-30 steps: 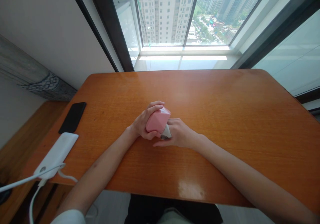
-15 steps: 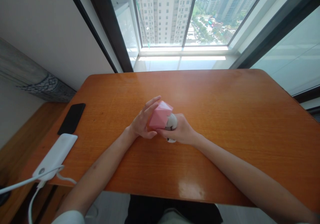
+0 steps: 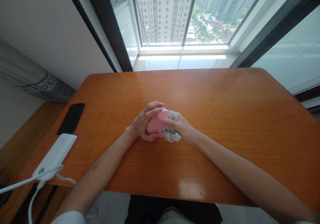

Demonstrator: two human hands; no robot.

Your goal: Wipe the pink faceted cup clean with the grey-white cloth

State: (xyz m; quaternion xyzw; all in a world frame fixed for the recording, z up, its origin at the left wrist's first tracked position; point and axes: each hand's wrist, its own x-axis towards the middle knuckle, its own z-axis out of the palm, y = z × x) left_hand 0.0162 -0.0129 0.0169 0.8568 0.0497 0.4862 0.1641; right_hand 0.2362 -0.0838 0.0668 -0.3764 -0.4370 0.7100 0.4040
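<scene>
Over the middle of the table, both hands meet at a pink, flat-sided object. My left hand is wrapped round its left side, fingers over the top and thumb underneath. My right hand grips a greyish-white, lumpy, folded piece against the pink object's right side, with the thumb lying across the front. Whether the white piece is cloth or part of the pink object, I cannot tell. Its far side and the right fingertips are hidden.
A black phone lies at the left edge of the wooden table. Nearer me is a white power bank with white cables plugged in. Beyond the table's far edge is a window.
My left fingers have closed from spread to wrapped round the pink object. The object has turned and dropped slightly, and more of the white piece shows below. My right thumb has moved up across the front.
</scene>
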